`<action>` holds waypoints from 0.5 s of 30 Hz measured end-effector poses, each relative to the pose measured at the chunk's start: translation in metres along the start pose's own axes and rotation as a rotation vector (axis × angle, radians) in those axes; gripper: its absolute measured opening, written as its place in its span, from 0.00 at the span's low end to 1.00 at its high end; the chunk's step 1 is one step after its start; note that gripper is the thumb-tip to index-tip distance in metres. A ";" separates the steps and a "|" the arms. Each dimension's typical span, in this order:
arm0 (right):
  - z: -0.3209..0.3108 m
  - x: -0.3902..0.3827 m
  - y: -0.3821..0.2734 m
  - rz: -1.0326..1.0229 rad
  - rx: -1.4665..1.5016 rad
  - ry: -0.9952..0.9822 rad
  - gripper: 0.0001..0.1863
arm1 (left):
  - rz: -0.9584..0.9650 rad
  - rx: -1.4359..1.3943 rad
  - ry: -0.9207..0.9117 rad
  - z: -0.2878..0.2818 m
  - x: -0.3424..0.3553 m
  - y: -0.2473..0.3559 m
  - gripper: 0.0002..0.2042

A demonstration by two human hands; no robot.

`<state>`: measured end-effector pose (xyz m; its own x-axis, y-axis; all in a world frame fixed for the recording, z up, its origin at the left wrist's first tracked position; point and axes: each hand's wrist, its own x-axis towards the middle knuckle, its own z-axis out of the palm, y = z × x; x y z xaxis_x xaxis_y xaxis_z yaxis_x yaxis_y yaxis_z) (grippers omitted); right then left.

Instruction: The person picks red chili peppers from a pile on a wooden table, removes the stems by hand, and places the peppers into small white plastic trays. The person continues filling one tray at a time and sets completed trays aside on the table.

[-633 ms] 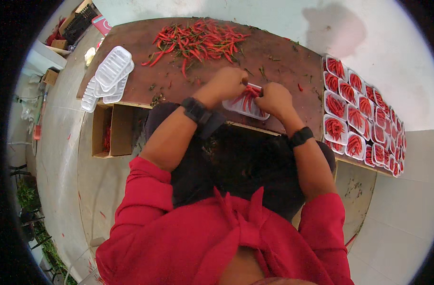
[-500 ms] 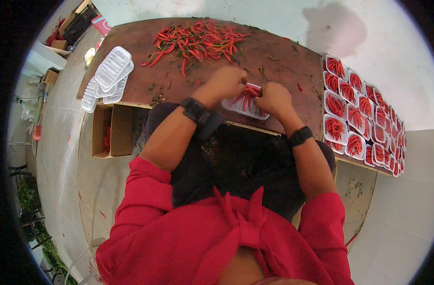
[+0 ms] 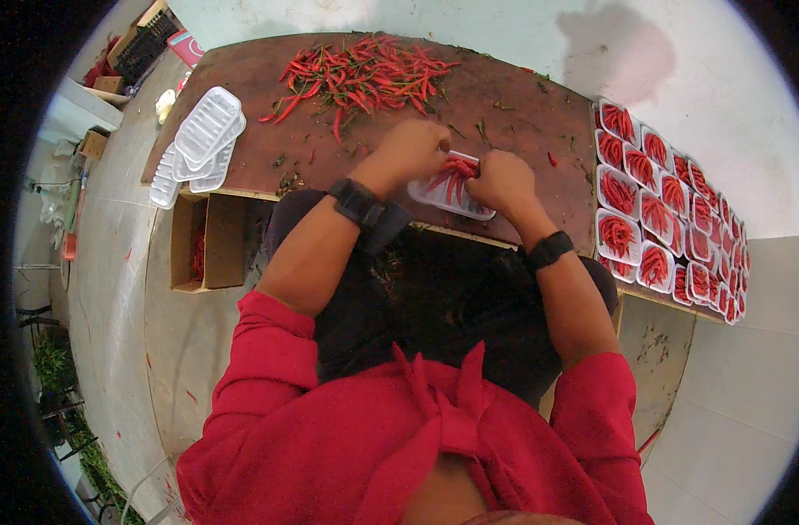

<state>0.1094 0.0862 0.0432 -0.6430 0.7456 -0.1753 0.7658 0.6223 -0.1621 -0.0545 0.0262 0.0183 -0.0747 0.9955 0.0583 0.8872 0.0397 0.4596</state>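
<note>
Near the front edge of the brown table, a clear plastic tray (image 3: pixel 434 200) holds a bunch of red chili peppers (image 3: pixel 454 180). My left hand (image 3: pixel 418 149) is closed over the tray's far left side, its fingertips at the tips of the peppers. At the right end, my right hand (image 3: pixel 504 180) is curled at the tray and touches the peppers' side. Whatever lies between the fingers of either hand is hidden. Farther back spreads a loose heap of red chili peppers with green stems (image 3: pixel 364 77).
Stacked empty clear trays (image 3: pixel 209 127) lie at the table's left end. Rows of filled trays (image 3: pixel 655 194) cover the right end by the wall. Below the left edge stands an open cardboard box (image 3: pixel 224 241). Stem scraps dot the brown tabletop (image 3: pixel 539 122).
Both hands have shifted slightly to the left over the tray. The tray and the pepper heap look unmoved.
</note>
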 end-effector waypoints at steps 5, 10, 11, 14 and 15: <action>-0.006 -0.001 -0.001 -0.003 -0.017 -0.030 0.14 | 0.046 -0.031 0.131 -0.012 -0.004 -0.010 0.10; -0.016 0.003 0.010 0.018 0.051 -0.007 0.14 | -0.041 0.039 0.240 -0.042 -0.007 -0.035 0.12; -0.019 0.003 0.013 0.024 0.063 0.011 0.14 | -0.077 0.036 0.279 -0.049 -0.009 -0.041 0.12; -0.025 0.003 0.022 -0.031 0.051 0.150 0.15 | -0.185 0.029 0.378 -0.069 -0.018 -0.062 0.13; -0.027 0.002 0.024 -0.037 0.075 0.164 0.15 | -0.243 0.020 0.380 -0.075 -0.021 -0.069 0.13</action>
<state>0.1263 0.1091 0.0648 -0.6555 0.7552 -0.0084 0.7348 0.6351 -0.2383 -0.1483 -0.0040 0.0522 -0.4401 0.8553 0.2736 0.8319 0.2736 0.4829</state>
